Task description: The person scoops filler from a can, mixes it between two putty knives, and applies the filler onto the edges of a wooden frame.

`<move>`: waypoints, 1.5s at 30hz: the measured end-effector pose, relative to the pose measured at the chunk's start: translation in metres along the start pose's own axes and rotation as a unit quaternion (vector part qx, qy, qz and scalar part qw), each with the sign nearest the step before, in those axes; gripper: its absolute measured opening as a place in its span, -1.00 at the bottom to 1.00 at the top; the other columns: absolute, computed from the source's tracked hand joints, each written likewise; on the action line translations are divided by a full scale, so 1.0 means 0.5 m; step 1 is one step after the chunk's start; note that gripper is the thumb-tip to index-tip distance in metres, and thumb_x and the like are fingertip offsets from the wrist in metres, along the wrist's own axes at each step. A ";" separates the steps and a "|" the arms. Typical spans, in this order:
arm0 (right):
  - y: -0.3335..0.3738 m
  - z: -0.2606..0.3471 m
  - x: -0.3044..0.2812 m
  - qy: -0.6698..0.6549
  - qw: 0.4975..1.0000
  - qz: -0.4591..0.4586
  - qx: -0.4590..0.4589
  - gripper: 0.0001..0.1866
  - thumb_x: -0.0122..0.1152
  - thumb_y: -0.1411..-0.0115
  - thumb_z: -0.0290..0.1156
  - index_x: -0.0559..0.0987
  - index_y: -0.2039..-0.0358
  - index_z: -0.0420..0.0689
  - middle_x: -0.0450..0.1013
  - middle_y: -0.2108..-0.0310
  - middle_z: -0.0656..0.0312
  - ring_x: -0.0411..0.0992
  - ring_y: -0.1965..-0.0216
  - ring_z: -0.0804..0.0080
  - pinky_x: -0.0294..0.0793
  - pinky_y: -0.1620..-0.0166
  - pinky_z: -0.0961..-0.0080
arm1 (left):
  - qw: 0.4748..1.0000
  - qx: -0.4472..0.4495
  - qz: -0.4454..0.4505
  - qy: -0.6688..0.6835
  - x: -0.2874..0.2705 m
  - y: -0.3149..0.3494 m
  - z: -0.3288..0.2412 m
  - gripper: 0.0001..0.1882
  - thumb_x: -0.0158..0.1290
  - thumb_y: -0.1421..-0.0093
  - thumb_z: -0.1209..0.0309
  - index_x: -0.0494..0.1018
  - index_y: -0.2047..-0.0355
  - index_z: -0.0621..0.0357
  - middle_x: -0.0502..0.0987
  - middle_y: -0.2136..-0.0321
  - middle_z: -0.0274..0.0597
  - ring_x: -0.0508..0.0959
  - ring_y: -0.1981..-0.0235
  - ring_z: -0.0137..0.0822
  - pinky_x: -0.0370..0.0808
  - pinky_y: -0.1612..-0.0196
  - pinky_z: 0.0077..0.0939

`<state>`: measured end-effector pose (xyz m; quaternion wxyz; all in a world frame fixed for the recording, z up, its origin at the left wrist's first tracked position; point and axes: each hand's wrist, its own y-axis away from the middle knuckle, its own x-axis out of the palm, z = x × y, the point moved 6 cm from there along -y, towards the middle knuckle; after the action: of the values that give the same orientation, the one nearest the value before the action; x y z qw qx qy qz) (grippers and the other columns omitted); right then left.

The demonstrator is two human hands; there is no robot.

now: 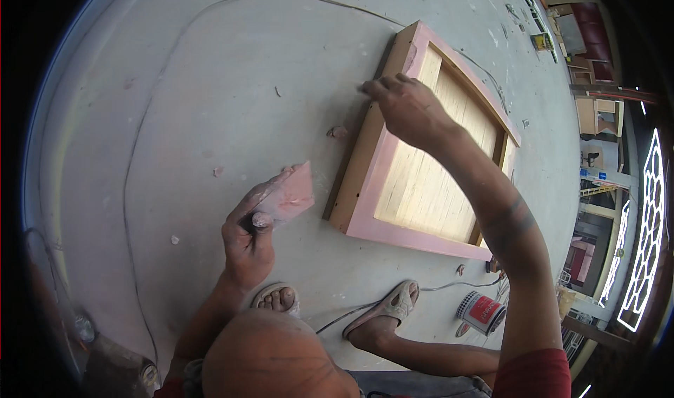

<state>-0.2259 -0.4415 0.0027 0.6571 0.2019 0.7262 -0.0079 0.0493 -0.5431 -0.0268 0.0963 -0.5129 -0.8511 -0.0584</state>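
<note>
My left hand [247,233] grips a thin flat putty board [289,196], smeared with pink putty, and the thumb presses on its near edge. To the right, a shallow wooden box panel [365,187] lies on the floor, its raised rim coated pink around a pale slatted middle. Over the panel's far left rim reaches my right hand [407,110]. Its fingers are bent together near the outer edge, slightly blurred. Whatever they may hold is hidden, and I cannot tell whether they touch the wood.
On the grey floor stands a can [481,312] with a red and white label, right of my sandalled foot [393,307]. A cable [140,131] curves around the left and far side. Pinkish clumps [338,131] lie scattered. Wooden furniture [598,116] stands at the far right.
</note>
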 end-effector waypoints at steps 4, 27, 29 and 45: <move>0.006 -0.178 -0.032 -0.063 0.989 -0.078 0.105 -0.68 -0.09 -0.38 -0.47 0.53 -0.08 -0.03 0.51 0.00 0.01 0.51 0.06 0.00 0.48 -0.02 0.17 | 1.000 0.008 0.002 0.006 0.014 -0.007 0.002 -0.61 -0.24 -0.45 0.46 0.34 -0.15 0.49 0.47 -0.12 0.09 0.43 -0.19 -0.19 0.26 -0.28 -0.36; -0.135 -0.458 0.007 -0.127 0.954 -0.055 0.265 -0.59 -0.15 -0.41 -0.03 0.49 -0.19 0.34 0.36 -0.25 0.22 0.30 -0.26 0.15 0.29 -0.29 0.26 | 0.998 -0.053 -0.020 -0.032 -0.001 0.010 0.033 -0.59 -0.18 -0.46 0.32 0.42 -0.10 0.41 0.54 0.03 0.00 0.50 0.01 -0.35 0.39 -0.10 -0.48; -0.139 -0.471 0.015 -0.094 0.963 -0.055 0.247 -0.59 -0.15 -0.40 -0.04 0.49 -0.19 0.35 0.37 -0.25 0.24 0.31 -0.25 0.17 0.30 -0.28 0.26 | 0.997 -0.058 -0.016 -0.039 0.004 0.001 0.027 -0.60 -0.18 -0.46 0.33 0.42 -0.10 0.41 0.54 0.03 -0.01 0.50 0.01 -0.35 0.39 -0.10 -0.48; 0.013 -0.273 0.004 -0.176 0.956 -0.096 0.215 -0.58 -0.08 -0.29 -0.39 0.60 -0.08 0.23 0.52 -0.07 0.28 0.46 -0.07 0.15 0.42 -0.15 0.30 | 1.000 -0.024 0.007 -0.011 0.032 -0.003 0.026 -0.56 -0.17 -0.46 0.29 0.38 -0.10 0.48 0.54 0.06 -0.07 0.48 0.03 -0.36 0.38 -0.09 -0.51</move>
<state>-0.3537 -0.3970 0.0211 0.7115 0.2629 0.5966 -0.2621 0.0395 -0.5274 -0.0359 0.0747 -0.5214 -0.8469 -0.0728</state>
